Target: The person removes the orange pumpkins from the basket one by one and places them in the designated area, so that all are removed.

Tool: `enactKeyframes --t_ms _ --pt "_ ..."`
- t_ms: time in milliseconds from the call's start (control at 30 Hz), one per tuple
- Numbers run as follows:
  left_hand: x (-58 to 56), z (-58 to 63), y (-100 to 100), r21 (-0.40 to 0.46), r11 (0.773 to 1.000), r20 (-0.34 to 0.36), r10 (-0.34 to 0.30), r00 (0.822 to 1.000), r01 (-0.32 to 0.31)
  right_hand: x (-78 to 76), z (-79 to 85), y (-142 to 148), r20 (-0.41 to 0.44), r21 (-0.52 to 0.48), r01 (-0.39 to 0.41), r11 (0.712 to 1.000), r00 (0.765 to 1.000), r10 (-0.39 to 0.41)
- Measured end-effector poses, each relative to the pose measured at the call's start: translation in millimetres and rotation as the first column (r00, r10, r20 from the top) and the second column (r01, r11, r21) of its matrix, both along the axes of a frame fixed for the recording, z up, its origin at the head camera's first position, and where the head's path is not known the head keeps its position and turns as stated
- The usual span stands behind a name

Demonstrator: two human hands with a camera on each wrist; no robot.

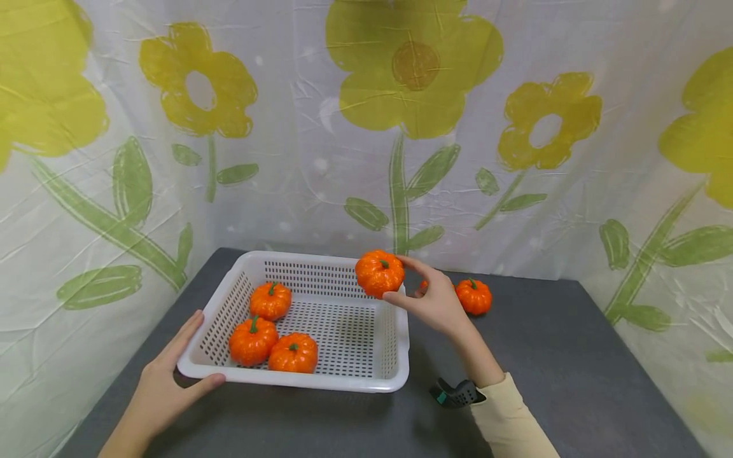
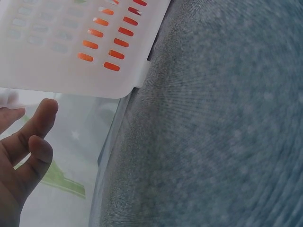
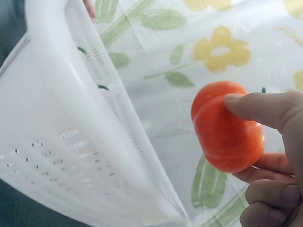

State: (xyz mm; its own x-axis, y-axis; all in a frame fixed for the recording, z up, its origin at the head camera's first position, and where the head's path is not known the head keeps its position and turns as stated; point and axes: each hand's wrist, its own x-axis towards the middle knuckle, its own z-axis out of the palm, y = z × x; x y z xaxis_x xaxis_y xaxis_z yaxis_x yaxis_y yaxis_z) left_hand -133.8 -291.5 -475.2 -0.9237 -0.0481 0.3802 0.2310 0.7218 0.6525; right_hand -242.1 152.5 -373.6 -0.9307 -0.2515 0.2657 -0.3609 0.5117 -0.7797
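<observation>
My right hand [image 1: 436, 304] pinches a small orange toy pumpkin [image 1: 379, 274] with a green stem, thumb on one side and fingers on the other. It is held above the right back part of a white plastic basket [image 1: 321, 380]. Inside the basket, at its left, sit three similar pumpkins [image 1: 271, 301]. At the basket's front left corner is my left hand [image 1: 160, 388], thumb by the front rim and fingers fairly straight along the left side. The left wrist view shows its fingers [image 2: 40, 150] just off the perforated wall [image 2: 71, 78]; contact is unclear.
Right of the basket, another pumpkin [image 1: 474, 297] stands on the dark table [image 1: 544, 356], and a bit of orange shows behind my right hand. A black strap [image 1: 456, 393] is on my right wrist. Flower-printed cloth [image 1: 275, 210] encloses the table's back and sides.
</observation>
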Motion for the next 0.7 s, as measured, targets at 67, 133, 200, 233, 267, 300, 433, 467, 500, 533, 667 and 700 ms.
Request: enactKeyframes --t_ms 67,133,200,233,267,300,433,467,500,533,667,700 --pt "-0.2 -0.2 0 0.002 1.000 -0.001 -0.001 1.000 0.001 2.2 -0.7 5 -0.014 0.001 0.023 1.000 1.000 -0.023" --pt "-0.1 -0.7 0 -0.002 1.000 -0.014 -0.001 1.000 0.001 4.1 -2.5 11 -0.028 -0.005 0.038 0.999 0.999 -0.038" --pt "-0.2 -0.8 0 -0.010 1.000 -0.030 -0.002 1.000 0.002 6.5 -4.2 16 -0.036 -0.007 0.052 0.999 0.998 -0.052" --pt "-0.1 -0.8 -1 -0.016 1.000 -0.040 -0.003 0.999 0.002 8.3 -5.2 19 -0.035 -0.011 0.061 0.998 0.998 -0.061" --pt "-0.1 -0.6 -1 -0.019 1.000 -0.047 -0.004 0.999 0.003 9.6 -6.9 22 -0.033 -0.020 0.069 0.997 0.997 -0.070" --pt "-0.2 -0.5 -2 -0.024 1.000 -0.054 -0.006 0.999 0.005 11.3 -8.5 25 -0.025 -0.026 0.078 0.997 0.997 -0.078" --pt "-1.4 0.4 -2 -0.029 1.000 -0.064 -0.015 0.998 0.013 18.7 -14.3 38 0.023 -0.069 0.103 0.992 0.995 -0.101" --pt "-1.6 0.5 -2 -0.029 0.999 -0.061 -0.015 0.998 0.013 20.2 -15.6 41 0.028 -0.078 0.104 0.991 0.994 -0.102" --pt "-1.7 0.5 -2 -0.029 0.999 -0.059 -0.015 0.998 0.013 21.6 -16.7 44 0.031 -0.084 0.105 0.991 0.994 -0.103" --pt "-1.6 0.4 -2 -0.028 1.000 -0.055 -0.013 0.998 0.012 22.6 -17.8 47 0.031 -0.091 0.104 0.990 0.994 -0.102" --pt "-0.6 -0.1 -1 -0.022 1.000 -0.040 -0.007 0.999 0.006 26.0 -21.2 58 0.015 -0.072 0.122 0.990 0.993 -0.121" --pt "-0.2 -0.2 -1 -0.020 1.000 -0.036 -0.006 0.999 0.005 27.0 -21.7 60 0.015 -0.066 0.130 0.989 0.992 -0.129"
